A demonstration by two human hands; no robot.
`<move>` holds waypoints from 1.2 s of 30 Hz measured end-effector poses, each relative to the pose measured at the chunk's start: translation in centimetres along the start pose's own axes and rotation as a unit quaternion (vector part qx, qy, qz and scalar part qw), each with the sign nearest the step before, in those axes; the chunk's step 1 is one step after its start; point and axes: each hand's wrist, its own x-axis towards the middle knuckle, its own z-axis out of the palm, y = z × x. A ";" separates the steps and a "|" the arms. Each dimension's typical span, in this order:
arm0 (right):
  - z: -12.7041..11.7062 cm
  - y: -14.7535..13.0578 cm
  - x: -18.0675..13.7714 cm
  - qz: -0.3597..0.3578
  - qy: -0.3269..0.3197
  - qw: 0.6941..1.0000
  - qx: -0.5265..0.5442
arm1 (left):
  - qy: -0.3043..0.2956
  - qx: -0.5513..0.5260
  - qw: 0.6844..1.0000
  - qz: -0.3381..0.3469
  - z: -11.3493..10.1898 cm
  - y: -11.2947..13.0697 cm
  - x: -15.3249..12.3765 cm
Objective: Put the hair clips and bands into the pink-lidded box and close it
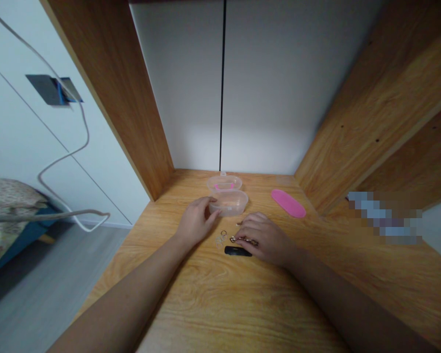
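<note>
A clear plastic box (232, 205) stands on the wooden surface with its hinged lid (225, 182) folded back; the lid carries a pink handle. My left hand (196, 221) holds the box's left end between thumb and fingers. To the right and nearer, my right hand (263, 239) has its fingers closed on a thin gold-brown metal piece (247, 240) with a small loop at its end, partly hidden by the fingers. Just below lies a black hair clip (237, 251). Several small clear bands (219, 240) and a dark ring (224, 233) sit left of the metal piece.
A pink oval plate (288, 203) lies to the right of the box. Wooden side panels (132, 93) and a white back wall (191, 98) enclose the surface. A white cable (87, 127) hangs at the left, beside a bed (14, 211).
</note>
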 end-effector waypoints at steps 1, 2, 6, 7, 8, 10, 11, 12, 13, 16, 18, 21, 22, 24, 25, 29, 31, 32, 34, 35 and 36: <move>0.0 0.1 0.0 -0.003 0.004 1.000 -0.003 | 0.001 0.000 1.000 0.000 0.0 0.0 0.0; 0.0 0.2 0.0 -0.006 0.009 1.000 -0.009 | 0.001 0.001 1.000 -0.001 -0.1 0.1 0.0; 0.0 0.5 -0.1 -0.020 0.037 0.998 -0.047 | 0.002 0.000 1.000 -0.002 -0.1 0.1 0.0; -0.1 0.6 -0.1 -0.021 0.042 0.997 -0.056 | 0.003 0.001 1.000 -0.002 -0.1 0.1 0.0; -0.1 0.6 -0.1 -0.021 0.047 0.997 -0.063 | 0.002 0.003 1.000 -0.002 -0.1 0.1 0.0; -0.2 0.7 -0.2 -0.020 0.056 0.996 -0.071 | -0.001 0.005 1.000 -0.004 -0.1 0.2 0.0; -0.2 0.8 -0.2 -0.021 0.060 0.995 -0.073 | -0.002 0.005 1.000 -0.004 -0.1 0.2 0.0; -0.2 0.8 -0.2 -0.021 0.064 0.995 -0.074 | -0.003 0.005 1.000 -0.005 -0.1 0.2 0.0; -0.2 0.8 -0.2 -0.021 0.067 0.995 -0.075 | -0.004 0.004 1.000 -0.004 -0.1 0.2 0.0; -0.1 0.8 -0.2 -0.033 0.067 0.994 -0.076 | -0.004 0.006 1.000 -0.003 -0.1 0.2 0.0; -0.1 0.9 -0.2 -0.046 0.064 0.994 -0.076 | -0.004 0.007 1.000 -0.001 -0.1 0.2 0.0; -0.1 1.0 -0.3 -0.045 0.071 0.994 -0.074 | -0.001 0.006 1.000 0.002 0.0 0.1 0.0; -0.1 1.1 -0.3 -0.035 0.079 0.993 -0.074 | 0.000 0.006 1.000 0.002 0.0 0.1 0.0; -0.2 1.3 -0.5 -0.007 0.109 0.991 -0.078 | 0.002 0.006 1.000 0.004 0.0 0.0 0.0; -0.3 1.5 -0.6 0.013 0.127 0.988 -0.082 | 0.002 0.007 1.000 0.005 0.0 0.0 0.0; -0.3 2.3 -0.8 0.097 0.179 0.976 -0.083 | 0.005 0.011 1.000 0.006 0.0 0.0 0.0; -0.2 2.7 -0.9 0.139 0.186 0.970 -0.071 | 0.005 0.010 1.000 0.006 0.0 0.0 0.0; -0.1 2.9 -0.9 0.162 0.188 0.966 -0.065 | 0.005 0.010 1.000 0.005 -0.1 0.1 0.0; 0.1 3.4 -1.0 0.209 0.189 0.958 -0.057 | 0.004 0.012 1.000 0.003 -0.1 0.1 0.0; 0.3 3.6 -1.0 0.229 0.188 0.953 -0.055 | 0.004 0.012 1.000 0.002 -0.1 0.1 0.0; 0.4 3.8 -1.1 0.246 0.184 0.950 -0.054 | 0.003 0.013 1.000 0.001 -0.1 0.1 0.0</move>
